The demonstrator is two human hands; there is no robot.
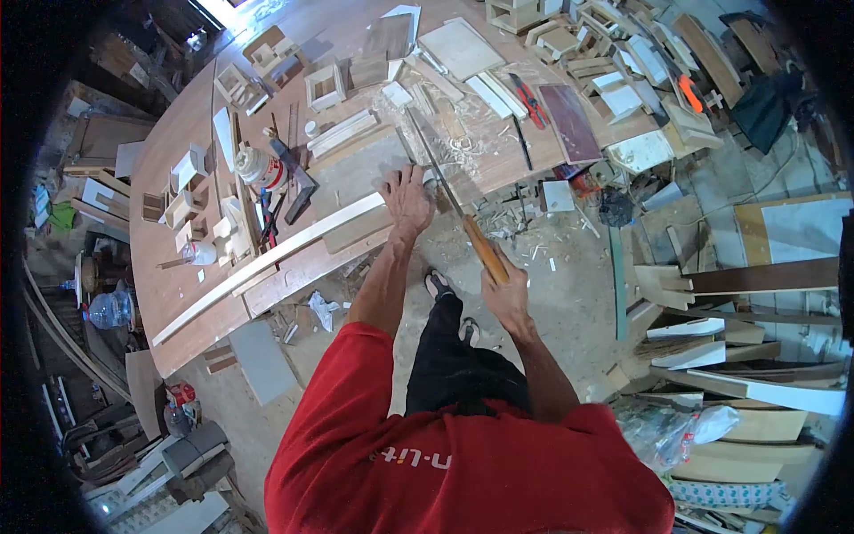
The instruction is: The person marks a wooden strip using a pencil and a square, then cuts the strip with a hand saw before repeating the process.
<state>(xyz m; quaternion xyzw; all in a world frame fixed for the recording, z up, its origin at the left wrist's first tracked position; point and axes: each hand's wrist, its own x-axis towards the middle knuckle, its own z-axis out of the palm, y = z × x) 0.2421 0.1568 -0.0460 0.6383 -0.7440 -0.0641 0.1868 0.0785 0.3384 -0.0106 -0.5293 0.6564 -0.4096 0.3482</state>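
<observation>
My right hand (pixel 505 289) is wrapped round the orange-brown wooden handle of a saw (pixel 485 249). The saw's thin blade runs up and left from the handle, over the table's front edge, near the end of a long white strip (pixel 276 258). My left hand (pixel 408 196) presses down on that end of the strip, its fingers reaching onto a grey board (pixel 360 165). From there the strip slants down and left across the wooden table (pixel 178 307).
A glue tub (pixel 258 167), red-handled pliers (pixel 531 102), small wooden frames (pixel 325 87) and shavings lie on the table. Offcuts litter the floor below. Stacked boards (pixel 756 387) stand at the right.
</observation>
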